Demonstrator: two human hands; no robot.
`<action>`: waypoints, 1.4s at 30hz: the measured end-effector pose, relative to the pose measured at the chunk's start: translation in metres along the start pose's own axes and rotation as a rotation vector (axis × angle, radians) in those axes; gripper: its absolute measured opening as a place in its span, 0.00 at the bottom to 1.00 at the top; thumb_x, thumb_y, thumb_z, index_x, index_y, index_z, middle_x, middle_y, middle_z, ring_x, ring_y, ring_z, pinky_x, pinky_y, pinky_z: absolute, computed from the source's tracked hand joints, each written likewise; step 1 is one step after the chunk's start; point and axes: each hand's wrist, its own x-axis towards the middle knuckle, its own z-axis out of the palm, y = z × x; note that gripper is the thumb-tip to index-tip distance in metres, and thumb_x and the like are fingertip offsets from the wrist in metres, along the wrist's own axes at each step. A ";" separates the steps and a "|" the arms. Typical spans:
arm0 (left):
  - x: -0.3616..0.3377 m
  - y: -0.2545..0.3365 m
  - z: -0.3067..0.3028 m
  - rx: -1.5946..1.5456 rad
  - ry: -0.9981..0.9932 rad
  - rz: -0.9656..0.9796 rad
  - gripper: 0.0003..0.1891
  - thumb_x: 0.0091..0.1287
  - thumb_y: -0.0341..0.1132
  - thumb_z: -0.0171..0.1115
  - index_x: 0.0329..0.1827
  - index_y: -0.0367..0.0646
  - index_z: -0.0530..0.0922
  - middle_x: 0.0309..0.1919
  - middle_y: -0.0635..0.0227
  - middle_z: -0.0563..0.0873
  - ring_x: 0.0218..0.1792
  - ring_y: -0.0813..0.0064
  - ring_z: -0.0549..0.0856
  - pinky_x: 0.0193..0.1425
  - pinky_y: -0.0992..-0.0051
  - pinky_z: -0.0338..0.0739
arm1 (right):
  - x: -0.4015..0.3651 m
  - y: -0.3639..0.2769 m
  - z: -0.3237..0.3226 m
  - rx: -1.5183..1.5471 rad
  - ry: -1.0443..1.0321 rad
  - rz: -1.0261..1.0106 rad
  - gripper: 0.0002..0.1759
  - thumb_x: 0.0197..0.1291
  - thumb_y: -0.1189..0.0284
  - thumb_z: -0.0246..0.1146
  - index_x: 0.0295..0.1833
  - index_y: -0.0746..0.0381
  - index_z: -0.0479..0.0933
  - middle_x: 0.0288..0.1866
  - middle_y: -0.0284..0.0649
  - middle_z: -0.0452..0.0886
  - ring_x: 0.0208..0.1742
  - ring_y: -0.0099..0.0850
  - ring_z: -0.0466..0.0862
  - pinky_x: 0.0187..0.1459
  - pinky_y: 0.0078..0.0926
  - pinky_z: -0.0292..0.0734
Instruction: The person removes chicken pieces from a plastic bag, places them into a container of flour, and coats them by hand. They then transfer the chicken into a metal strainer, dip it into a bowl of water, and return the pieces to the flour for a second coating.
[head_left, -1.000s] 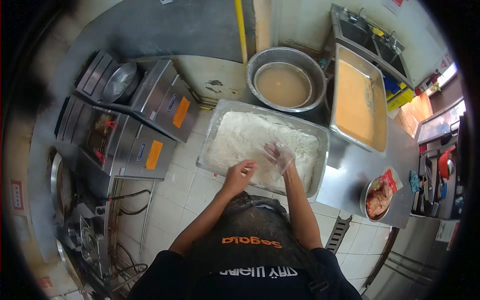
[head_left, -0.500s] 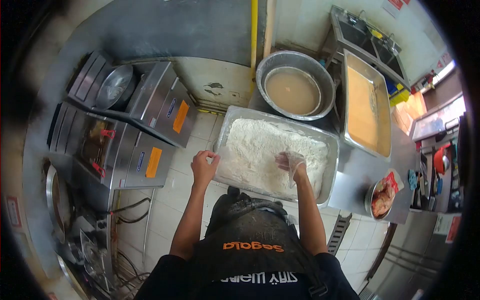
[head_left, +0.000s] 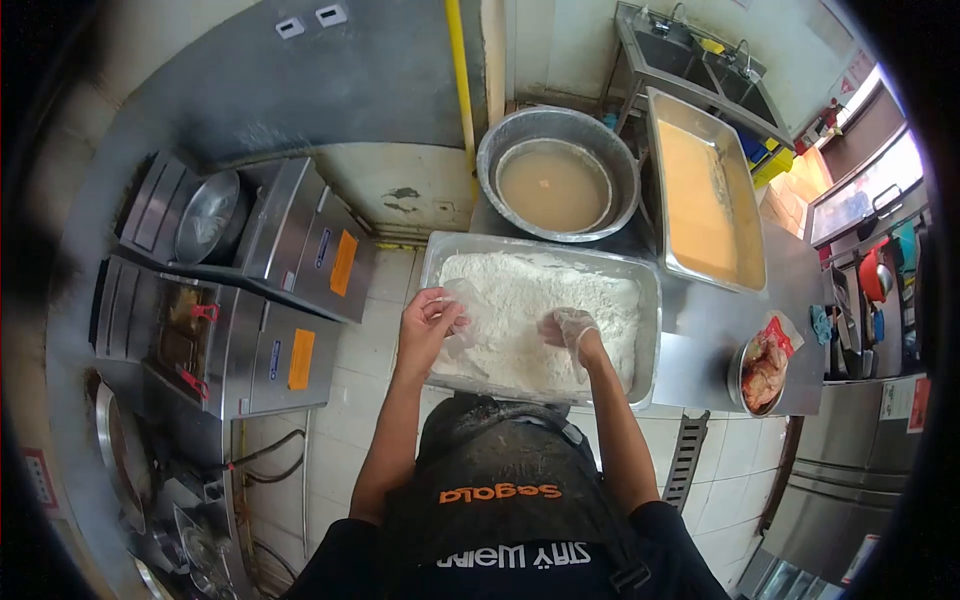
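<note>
Left hand (head_left: 422, 330) has moved inward over the flour (head_left: 540, 285), pinching clear plastic (head_left: 468, 300), likely a glove. Right hand (head_left: 571, 328) hangs half-open above the flour, seemingly empty; it looks gloved, the left bare. A metal basin (head_left: 487, 170) crowds the pan's (head_left: 650, 330) far edge; floor (head_left: 345, 390) opens leftward.

- This is a kitchen where people cook a lot.
- It has two big metal fryers (head_left: 290, 340).
- A metal sink (head_left: 665, 58) has taps.
- Metal table (head_left: 700, 345).
</note>
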 end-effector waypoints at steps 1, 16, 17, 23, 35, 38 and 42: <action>0.001 0.000 0.008 0.010 -0.005 0.007 0.11 0.67 0.30 0.65 0.50 0.41 0.75 0.38 0.67 0.87 0.36 0.75 0.88 0.40 0.79 0.79 | -0.002 -0.012 0.002 -0.174 0.024 0.091 0.15 0.66 0.67 0.62 0.52 0.67 0.78 0.50 0.48 0.83 0.49 0.37 0.85 0.45 0.33 0.83; -0.027 -0.030 0.056 0.962 0.286 0.835 0.15 0.63 0.24 0.64 0.53 0.38 0.78 0.39 0.64 0.81 0.25 0.76 0.83 0.31 0.74 0.77 | -0.024 -0.016 0.068 -0.582 0.155 -0.522 0.08 0.58 0.71 0.65 0.40 0.61 0.84 0.31 0.43 0.86 0.33 0.30 0.85 0.38 0.27 0.78; -0.033 -0.023 0.055 0.951 0.177 0.950 0.11 0.63 0.25 0.64 0.49 0.38 0.79 0.35 0.64 0.80 0.23 0.76 0.80 0.29 0.72 0.75 | -0.029 -0.019 0.075 -0.583 0.139 -0.521 0.08 0.58 0.71 0.65 0.40 0.61 0.84 0.31 0.43 0.86 0.33 0.30 0.85 0.38 0.27 0.78; -0.048 -0.038 0.043 0.486 0.065 -0.034 0.06 0.68 0.31 0.61 0.41 0.36 0.82 0.26 0.67 0.82 0.24 0.77 0.80 0.28 0.75 0.76 | -0.055 -0.021 0.112 -0.690 -0.085 -0.598 0.08 0.58 0.72 0.64 0.41 0.61 0.84 0.35 0.45 0.85 0.35 0.37 0.85 0.40 0.31 0.78; -0.023 -0.116 0.005 -0.573 0.155 -0.332 0.22 0.75 0.50 0.52 0.62 0.44 0.75 0.55 0.64 0.82 0.54 0.66 0.83 0.57 0.65 0.79 | -0.080 0.019 0.139 -1.027 -0.264 -0.363 0.18 0.63 0.60 0.61 0.55 0.57 0.80 0.52 0.54 0.81 0.52 0.54 0.80 0.54 0.45 0.75; -0.027 -0.108 0.009 -0.545 0.051 -0.270 0.28 0.75 0.58 0.46 0.65 0.46 0.73 0.57 0.63 0.81 0.56 0.64 0.81 0.60 0.61 0.77 | -0.070 0.039 0.135 -0.942 -0.283 -0.427 0.20 0.63 0.60 0.62 0.56 0.59 0.80 0.53 0.53 0.81 0.54 0.50 0.80 0.57 0.41 0.74; -0.018 -0.107 0.004 -0.677 -0.178 -0.319 0.31 0.75 0.60 0.44 0.69 0.47 0.70 0.58 0.64 0.81 0.58 0.63 0.80 0.62 0.58 0.75 | -0.076 0.036 0.129 -0.770 -0.382 -0.330 0.20 0.62 0.62 0.64 0.56 0.60 0.80 0.52 0.52 0.82 0.54 0.46 0.81 0.57 0.38 0.73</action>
